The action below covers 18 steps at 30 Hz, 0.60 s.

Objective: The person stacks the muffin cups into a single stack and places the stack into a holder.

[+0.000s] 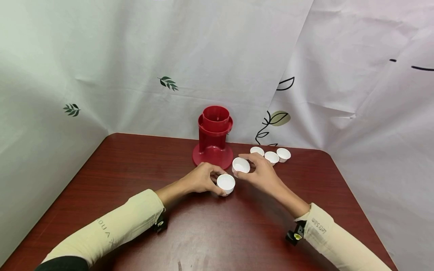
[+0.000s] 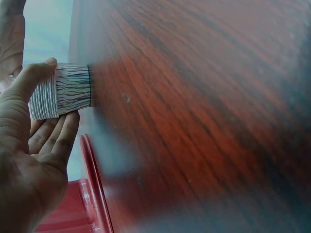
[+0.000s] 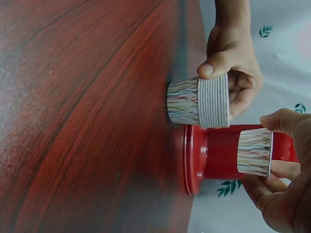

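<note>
Your left hand (image 1: 202, 178) grips a stack of paper cups (image 1: 226, 184) that stands on the desk (image 1: 135, 177), thumb on one side and fingers curled round the other; the left wrist view shows many nested rims in that stack, too many to count. Your right hand (image 1: 261, 170) pinches a single paper cup (image 1: 241, 165) between thumb and fingers and holds it lifted off the desk, just beside the stack and nearly touching it.

Directly behind both hands stands one red cup dispenser (image 1: 214, 137), its round foot close to your left knuckles, so there is little room toward the back there. To the right of the dispenser, three loose cups (image 1: 271, 155) sit in a short row near the far edge, just behind your right hand.

Counted: one stack, one cup in hand, three cups on the desk, one dispenser.

The far edge runs right behind the dispenser, where the hanging cloth backdrop (image 1: 217, 56) meets the desk. The left half of the desk is bare wood out to its slanting edge, and the wide strip between your forearms and toward you is open too. On the right, the rounded far corner lies a little beyond the three cups.
</note>
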Tool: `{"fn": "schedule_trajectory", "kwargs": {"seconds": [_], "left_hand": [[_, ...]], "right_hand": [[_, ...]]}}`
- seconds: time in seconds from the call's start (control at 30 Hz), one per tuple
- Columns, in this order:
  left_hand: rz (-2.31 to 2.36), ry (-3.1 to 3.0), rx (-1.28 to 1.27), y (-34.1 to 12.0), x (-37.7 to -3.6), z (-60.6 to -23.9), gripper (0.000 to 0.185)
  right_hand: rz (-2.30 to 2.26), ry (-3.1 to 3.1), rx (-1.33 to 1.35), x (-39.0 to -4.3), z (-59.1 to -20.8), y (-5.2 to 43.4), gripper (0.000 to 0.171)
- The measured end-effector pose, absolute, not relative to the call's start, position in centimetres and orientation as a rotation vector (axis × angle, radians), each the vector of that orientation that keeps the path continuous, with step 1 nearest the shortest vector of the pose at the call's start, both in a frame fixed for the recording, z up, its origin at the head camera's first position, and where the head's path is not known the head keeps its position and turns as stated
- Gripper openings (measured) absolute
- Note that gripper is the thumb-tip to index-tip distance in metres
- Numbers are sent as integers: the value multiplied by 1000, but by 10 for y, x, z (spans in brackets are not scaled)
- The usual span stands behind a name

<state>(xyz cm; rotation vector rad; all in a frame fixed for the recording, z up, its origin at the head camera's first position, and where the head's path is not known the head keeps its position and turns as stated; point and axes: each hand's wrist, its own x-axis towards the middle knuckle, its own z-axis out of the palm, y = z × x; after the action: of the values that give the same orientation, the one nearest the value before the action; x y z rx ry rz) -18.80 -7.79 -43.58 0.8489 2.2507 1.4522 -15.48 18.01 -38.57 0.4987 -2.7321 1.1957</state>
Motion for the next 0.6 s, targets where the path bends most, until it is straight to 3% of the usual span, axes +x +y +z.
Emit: {"fn": "schedule_trajectory", "kwargs": {"seconds": [0.6], "left_hand": [[1417,2268,858,-77,-189,-434,49]], "right_hand": [[1245,-2702,736,-149,-386,169,55]]}}
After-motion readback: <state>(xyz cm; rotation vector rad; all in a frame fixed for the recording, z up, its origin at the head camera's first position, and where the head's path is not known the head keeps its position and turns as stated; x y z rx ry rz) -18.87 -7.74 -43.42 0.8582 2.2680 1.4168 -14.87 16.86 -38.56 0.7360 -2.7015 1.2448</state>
